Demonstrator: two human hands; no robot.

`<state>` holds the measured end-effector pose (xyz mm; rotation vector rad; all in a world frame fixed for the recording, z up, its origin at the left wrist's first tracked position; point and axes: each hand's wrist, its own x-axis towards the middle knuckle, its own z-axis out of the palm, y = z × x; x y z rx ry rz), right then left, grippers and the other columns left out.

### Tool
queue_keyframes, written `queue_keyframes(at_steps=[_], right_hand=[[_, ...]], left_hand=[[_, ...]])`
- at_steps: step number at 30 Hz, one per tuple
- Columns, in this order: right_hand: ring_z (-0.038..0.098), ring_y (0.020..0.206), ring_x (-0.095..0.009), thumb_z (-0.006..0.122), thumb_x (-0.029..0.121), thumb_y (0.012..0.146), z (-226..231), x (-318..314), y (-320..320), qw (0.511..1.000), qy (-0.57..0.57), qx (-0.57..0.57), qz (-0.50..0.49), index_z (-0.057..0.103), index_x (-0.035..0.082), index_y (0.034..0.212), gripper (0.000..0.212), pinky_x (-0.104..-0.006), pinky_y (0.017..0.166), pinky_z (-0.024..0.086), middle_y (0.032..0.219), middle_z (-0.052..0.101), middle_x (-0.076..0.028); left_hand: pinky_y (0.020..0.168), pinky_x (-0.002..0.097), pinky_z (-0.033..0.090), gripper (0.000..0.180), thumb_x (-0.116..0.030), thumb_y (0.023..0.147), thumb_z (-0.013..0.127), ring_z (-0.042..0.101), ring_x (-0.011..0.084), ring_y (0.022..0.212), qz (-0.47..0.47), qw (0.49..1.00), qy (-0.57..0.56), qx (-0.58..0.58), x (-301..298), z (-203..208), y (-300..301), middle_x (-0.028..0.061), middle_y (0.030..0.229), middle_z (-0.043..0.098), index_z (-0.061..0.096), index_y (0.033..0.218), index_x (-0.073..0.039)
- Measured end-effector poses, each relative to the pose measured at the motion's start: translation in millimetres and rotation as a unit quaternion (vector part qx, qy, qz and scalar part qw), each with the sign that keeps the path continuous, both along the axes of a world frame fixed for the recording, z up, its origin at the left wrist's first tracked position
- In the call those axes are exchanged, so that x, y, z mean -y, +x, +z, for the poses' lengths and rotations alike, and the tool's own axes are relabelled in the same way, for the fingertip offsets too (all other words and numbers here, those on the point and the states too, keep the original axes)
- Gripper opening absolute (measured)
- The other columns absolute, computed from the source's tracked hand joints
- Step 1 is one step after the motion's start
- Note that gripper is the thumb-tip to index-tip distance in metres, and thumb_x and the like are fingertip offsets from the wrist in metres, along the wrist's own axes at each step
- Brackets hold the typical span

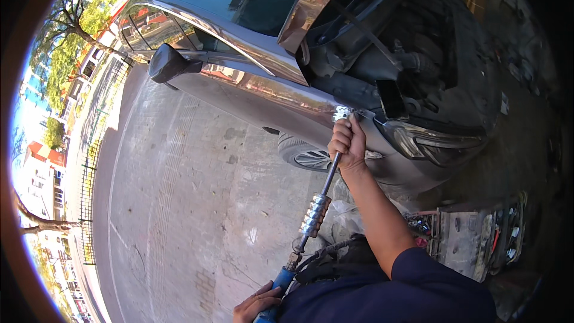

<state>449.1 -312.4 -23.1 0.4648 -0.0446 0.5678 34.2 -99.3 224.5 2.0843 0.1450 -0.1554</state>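
A dent-puller slide hammer (328, 183) slants from the lower middle up to the front fender of a grey-brown car (251, 98). My right hand (350, 142) is closed round the upper end of its rod, close against the fender by the headlight (433, 143). Just past that fist a shiny metal tip (341, 112) meets the fender; the exact contact is hard to see. Lower on the rod sits a ribbed metal weight (315, 215), apart from both hands. At the bottom edge my left hand (258, 304) wraps the blue handle (283, 280).
The car's hood (311, 9) stands raised over the engine bay. A front wheel (304, 152) shows below the fender, and a side mirror (170, 64) juts out at the left. An open tray of tools (463, 236) lies at the lower right. Beyond the paving runs a fence (88, 209).
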Motion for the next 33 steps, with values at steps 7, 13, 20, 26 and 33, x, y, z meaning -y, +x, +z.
queue_keyframes(at_steps=[7, 13, 20, 26, 33], right_hand=[[0.030, 0.049, -0.005, 0.055, 0.041, 0.118, -8, -3, -13, 0.998, -0.052, -0.022, -0.026, 0.058, 0.008, 0.099, 0.038, -0.0243, 0.041, 0.025, 0.068, 0.036, 0.006], [0.036, 0.052, -0.006, 0.066, 0.027, 0.110, 15, -4, -37, 0.958, -0.255, -0.126, -0.042, 0.067, 0.003, 0.110, 0.024, -0.0229, 0.044, 0.029, 0.070, 0.044, 0.005], [0.035, 0.053, -0.007, 0.066, 0.020, 0.107, 11, -9, -51, 0.967, -0.238, -0.087, -0.017, 0.068, 0.003, 0.111, 0.017, -0.0247, 0.045, 0.030, 0.070, 0.043, 0.006], [0.036, 0.054, -0.006, 0.067, 0.018, 0.108, 14, -14, -52, 0.954, -0.274, -0.120, -0.013, 0.066, 0.004, 0.108, 0.014, -0.0245, 0.046, 0.030, 0.070, 0.043, 0.006], [0.037, 0.054, -0.006, 0.069, 0.019, 0.107, 20, -22, -46, 0.946, -0.304, -0.113, -0.014, 0.065, 0.005, 0.107, 0.014, -0.0247, 0.048, 0.031, 0.071, 0.044, 0.006]], left_hand=[[0.119, 0.0532, 0.053, 0.021, -0.013, 0.093, 0.076, 0.070, 0.0454, 0.136, 0.016, 1.000, -0.009, -0.015, -8, -7, -8, 0.0241, 0.129, 0.080, 0.081, 0.109, 0.000], [0.119, 0.0514, 0.053, 0.020, -0.010, 0.094, 0.074, 0.069, 0.0437, 0.137, 0.038, 0.999, -0.031, -0.022, -8, -7, -11, 0.0228, 0.128, 0.081, 0.081, 0.109, 0.000], [0.119, 0.0505, 0.054, 0.018, -0.010, 0.096, 0.072, 0.070, 0.0421, 0.137, 0.025, 0.999, -0.011, -0.020, -17, -21, -16, 0.0221, 0.128, 0.081, 0.082, 0.108, -0.001], [0.118, 0.0510, 0.054, 0.017, -0.008, 0.095, 0.072, 0.070, 0.0421, 0.136, 0.062, 0.996, -0.035, -0.047, -13, -20, -16, 0.0221, 0.127, 0.081, 0.082, 0.107, 0.000], [0.118, 0.0520, 0.054, 0.017, -0.006, 0.095, 0.072, 0.070, 0.0437, 0.136, 0.054, 0.998, -0.014, -0.028, -9, -19, -11, 0.0242, 0.126, 0.081, 0.081, 0.106, 0.002]])
